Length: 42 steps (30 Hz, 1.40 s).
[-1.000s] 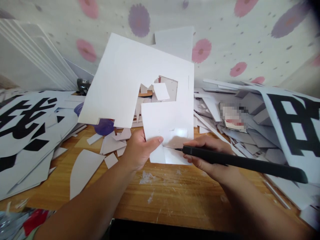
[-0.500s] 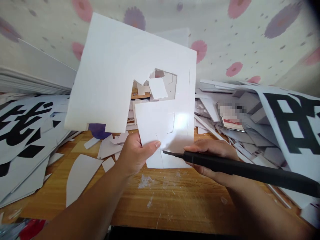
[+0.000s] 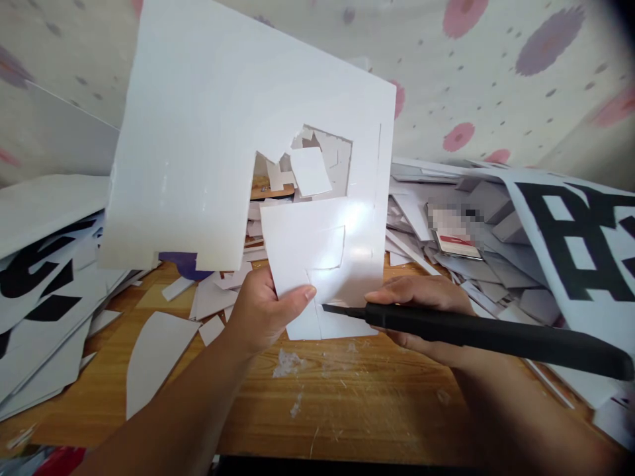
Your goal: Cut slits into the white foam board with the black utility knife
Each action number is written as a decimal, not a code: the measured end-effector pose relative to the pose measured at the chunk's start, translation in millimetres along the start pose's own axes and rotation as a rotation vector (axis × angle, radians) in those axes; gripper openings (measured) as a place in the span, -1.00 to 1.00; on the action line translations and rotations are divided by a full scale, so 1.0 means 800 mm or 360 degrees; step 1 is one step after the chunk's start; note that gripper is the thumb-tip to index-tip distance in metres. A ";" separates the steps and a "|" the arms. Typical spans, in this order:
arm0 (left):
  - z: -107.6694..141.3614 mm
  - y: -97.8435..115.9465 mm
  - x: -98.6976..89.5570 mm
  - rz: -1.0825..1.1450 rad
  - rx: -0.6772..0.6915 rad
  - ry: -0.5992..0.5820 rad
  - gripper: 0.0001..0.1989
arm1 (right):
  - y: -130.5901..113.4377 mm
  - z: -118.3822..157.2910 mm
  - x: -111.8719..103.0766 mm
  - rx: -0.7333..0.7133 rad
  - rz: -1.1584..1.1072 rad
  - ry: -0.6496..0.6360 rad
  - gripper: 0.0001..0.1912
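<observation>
A large white foam board (image 3: 198,125) with irregular cut-outs is held up, tilted, above the table. My left hand (image 3: 268,304) grips its lower part, thumb on the front face and fingers hidden behind. Cut lines run through the board near the thumb, one down to the bottom edge and one outlining a squarish shape. My right hand (image 3: 421,314) is closed round the board's lower right edge and a black-handled utility knife (image 3: 476,334). The knife's dark blade points left, its tip at the board just right of my left thumb.
White offcuts (image 3: 213,291) litter the wooden table (image 3: 377,403). Sheets with black printed characters lie at left (image 3: 44,284) and right (image 3: 570,244). A partly blurred card-like item (image 3: 456,238) rests among scraps. A flower-patterned curtain (image 3: 446,79) hangs behind.
The board has tipped and its upper left part has swung left and nearer. The squarish cut outline shows more plainly. Both hands keep their hold, the blade staying close to the left thumb.
</observation>
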State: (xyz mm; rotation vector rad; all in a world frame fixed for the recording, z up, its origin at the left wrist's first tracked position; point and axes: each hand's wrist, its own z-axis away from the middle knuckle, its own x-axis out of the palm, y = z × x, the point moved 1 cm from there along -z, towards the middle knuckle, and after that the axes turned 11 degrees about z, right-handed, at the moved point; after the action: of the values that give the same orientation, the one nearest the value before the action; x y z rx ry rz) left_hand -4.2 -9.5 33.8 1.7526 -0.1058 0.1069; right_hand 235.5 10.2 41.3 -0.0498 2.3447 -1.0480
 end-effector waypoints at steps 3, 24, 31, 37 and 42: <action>0.001 0.002 0.003 0.0005 0.0011 0.0042 -0.83 | 0.002 0.002 -0.002 0.0012 0.0024 -0.0021 -0.69; 0.003 0.010 0.005 0.0064 -0.0099 0.0163 -0.77 | 0.006 -0.004 -0.015 -0.0038 -0.0195 -0.0133 -0.72; 0.003 0.015 0.007 0.0048 -0.0098 0.0139 -0.83 | 0.002 -0.010 -0.018 -0.0035 -0.0235 -0.0191 -0.73; 0.002 0.012 -0.001 0.0012 -0.0094 0.0058 -0.83 | 0.011 -0.006 -0.025 -0.0001 -0.0217 -0.0241 -0.69; 0.001 0.009 -0.009 -0.0042 -0.0084 -0.0045 -0.83 | 0.014 -0.003 -0.031 -0.0037 -0.0264 -0.0257 -0.65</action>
State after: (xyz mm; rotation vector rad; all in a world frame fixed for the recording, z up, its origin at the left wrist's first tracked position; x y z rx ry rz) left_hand -12.4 -11.2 39.5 1.7024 -0.1051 0.0595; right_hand 257.3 25.6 46.8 -0.3308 2.2351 -1.0534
